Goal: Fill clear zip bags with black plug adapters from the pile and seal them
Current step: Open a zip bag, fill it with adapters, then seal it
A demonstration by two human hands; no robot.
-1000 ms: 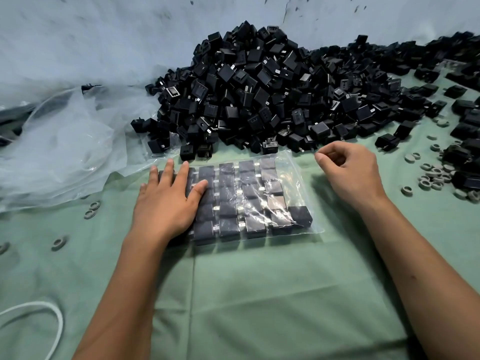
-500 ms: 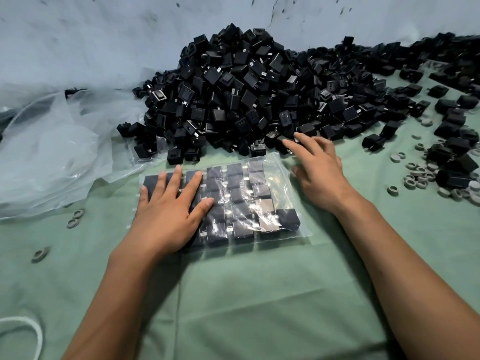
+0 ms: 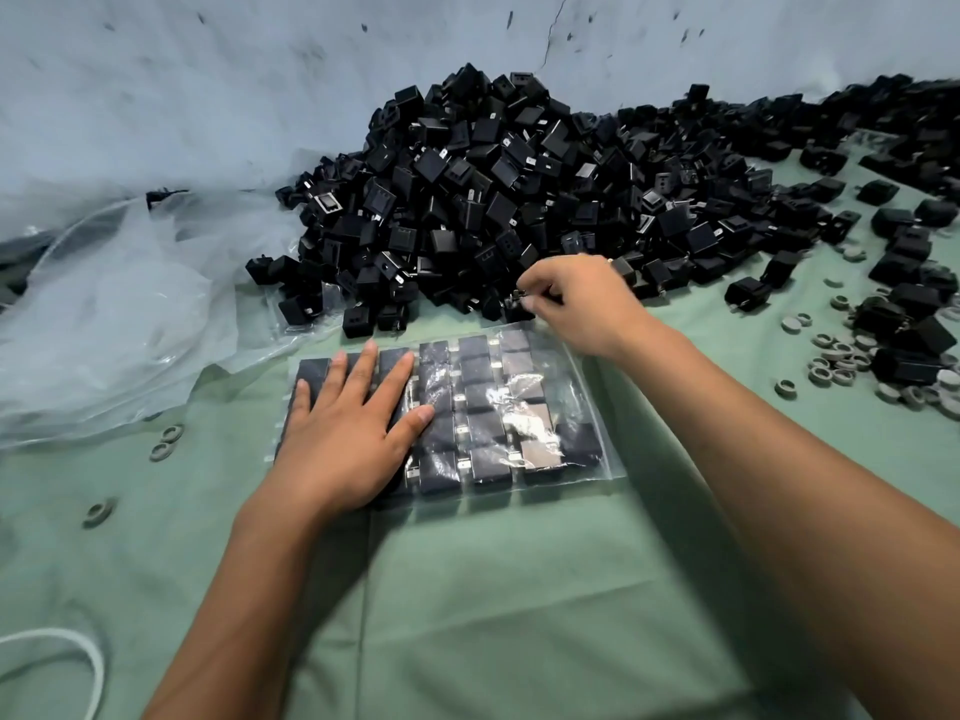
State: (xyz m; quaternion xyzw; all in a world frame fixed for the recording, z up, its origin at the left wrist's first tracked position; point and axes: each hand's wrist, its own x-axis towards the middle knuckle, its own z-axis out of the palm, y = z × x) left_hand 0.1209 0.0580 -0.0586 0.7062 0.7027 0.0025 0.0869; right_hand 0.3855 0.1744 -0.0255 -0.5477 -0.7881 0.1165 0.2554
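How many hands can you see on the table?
2. The left hand lies flat on the filled zip bag. The right hand is past the bag's far edge, at the pile, its fingers pinching a black adapter.

Open green cloth (image 3: 519, 605) lies in front of the filled zip bag (image 3: 519, 407), between the two forearms. Behind the bag, the pile of black plug adapters (image 3: 519, 200) blocks the way to the wall. Crumpled clear plastic sheeting (image 3: 119, 314) crowds the left side, loose grey rings (image 3: 836, 356) and stray adapters the right. The left hand (image 3: 348, 433) covers the bag's left half; the right hand (image 3: 576, 298) fills the gap between bag and pile
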